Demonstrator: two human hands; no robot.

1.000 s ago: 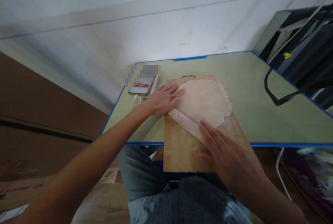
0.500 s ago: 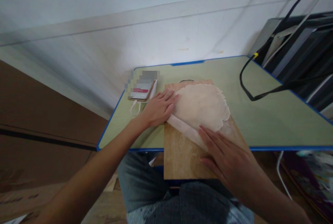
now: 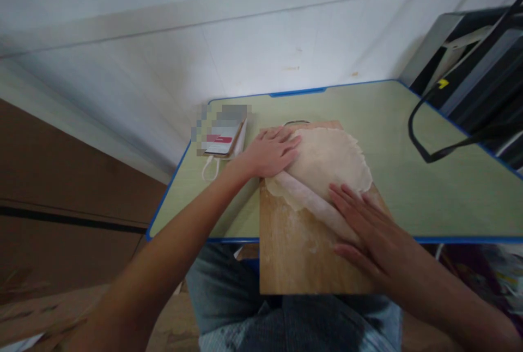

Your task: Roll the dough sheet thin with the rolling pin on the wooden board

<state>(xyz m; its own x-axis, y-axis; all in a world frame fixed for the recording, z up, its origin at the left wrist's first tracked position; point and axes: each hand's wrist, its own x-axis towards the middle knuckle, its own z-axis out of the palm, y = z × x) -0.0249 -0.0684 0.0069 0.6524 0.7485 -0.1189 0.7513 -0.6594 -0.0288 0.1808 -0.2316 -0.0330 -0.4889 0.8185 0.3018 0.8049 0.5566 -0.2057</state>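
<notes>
A thin, round, cream-coloured sheet of dough lies on a rectangular light-brown wooden board, which juts over the near edge of the pale green, blue-rimmed desk. A long pale roll slants across the dough; whether a pin lies inside cannot be told. The left hand rests palm down on its far-left end, fingers slightly spread; the right hand lies flat at its near-right end, fingers together, thumb apart. Both cover the roll's ends. Toward the desk's far-left corner sits a phone, with a looped white cable just beside it. A black cable with a yellow tag curls over the right edge, apart from the board. The phone screen bears a red banner, its writing too small to read.
</notes>
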